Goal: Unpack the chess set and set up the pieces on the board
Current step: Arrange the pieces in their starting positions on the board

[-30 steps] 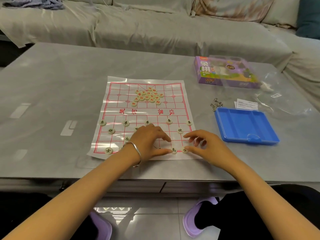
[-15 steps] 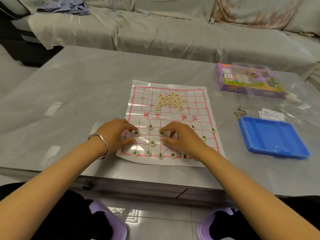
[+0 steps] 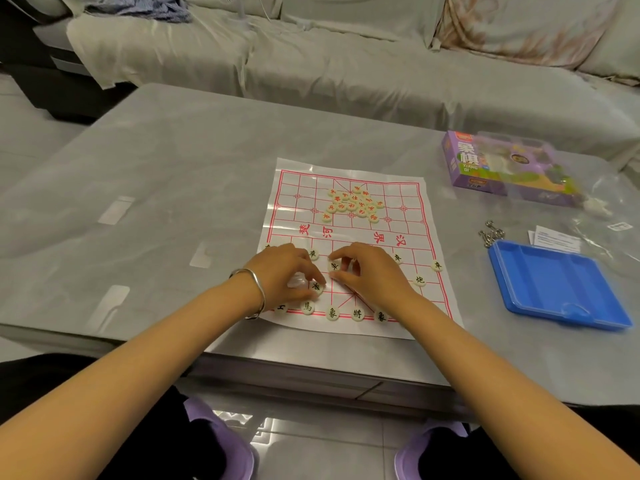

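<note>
On the near half of the board (image 3: 417, 315), between the hands, the right hand (image 3: 377, 273) pinches a black-lettered disc (image 3: 334, 266) in its fingers (image 3: 346, 251) — the left hand (image 3: 280, 271) curls its fingers (image 3: 312, 273) onto a second disc (image 3: 316, 287) just nearer the bench (image 3: 173, 202) edge.

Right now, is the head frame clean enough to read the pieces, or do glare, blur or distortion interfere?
Head view: light soft and even, shadows faint; glare streaks the board along its far-left edge and the floor tile; near black pieces read sharply, the red pile is barely legible; table edges bow slightly from the wide lens.
</note>
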`<state>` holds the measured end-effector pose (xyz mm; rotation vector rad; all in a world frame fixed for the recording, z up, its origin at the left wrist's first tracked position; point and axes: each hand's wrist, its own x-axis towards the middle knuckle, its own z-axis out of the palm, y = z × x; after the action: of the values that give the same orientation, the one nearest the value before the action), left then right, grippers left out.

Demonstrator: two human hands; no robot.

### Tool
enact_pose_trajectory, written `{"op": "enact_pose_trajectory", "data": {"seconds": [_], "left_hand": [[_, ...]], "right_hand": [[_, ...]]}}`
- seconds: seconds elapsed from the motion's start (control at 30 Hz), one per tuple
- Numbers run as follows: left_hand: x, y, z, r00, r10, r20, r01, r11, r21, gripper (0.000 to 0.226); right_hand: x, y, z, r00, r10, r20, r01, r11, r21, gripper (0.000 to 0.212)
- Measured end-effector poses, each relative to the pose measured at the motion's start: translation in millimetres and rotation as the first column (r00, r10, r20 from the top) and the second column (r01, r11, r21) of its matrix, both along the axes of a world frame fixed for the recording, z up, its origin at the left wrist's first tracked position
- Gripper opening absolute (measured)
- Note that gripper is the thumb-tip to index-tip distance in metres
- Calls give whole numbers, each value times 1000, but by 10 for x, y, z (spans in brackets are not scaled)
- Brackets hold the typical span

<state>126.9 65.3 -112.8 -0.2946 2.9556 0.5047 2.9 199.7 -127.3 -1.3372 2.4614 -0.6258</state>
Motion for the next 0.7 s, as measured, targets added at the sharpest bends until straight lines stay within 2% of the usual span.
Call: {"op": "enact_pose_trajectory", "data": {"seconds": [0.3,0.43,0.57,0.7], "left_hand": [[-10,-46,-27,999,36,-28,-35,999,35,30],[121,-172,-36,995,89,-44,-88,996,35,30],[366,-382,-66,982,170,-81,-162,982,98,27],[532,-423,-67,973,194,-127,-168,967,189,21]], "right_hand": [[8,4,32,1000,-2,5,2,1000,26,25],[82,-27,67,1000,5,24,-4,1000,-14,23],[197,-63,85,997,18,75,-11,995,-98,22],[286,-123,84,994,22,104,-11,995,-103,23]]}}
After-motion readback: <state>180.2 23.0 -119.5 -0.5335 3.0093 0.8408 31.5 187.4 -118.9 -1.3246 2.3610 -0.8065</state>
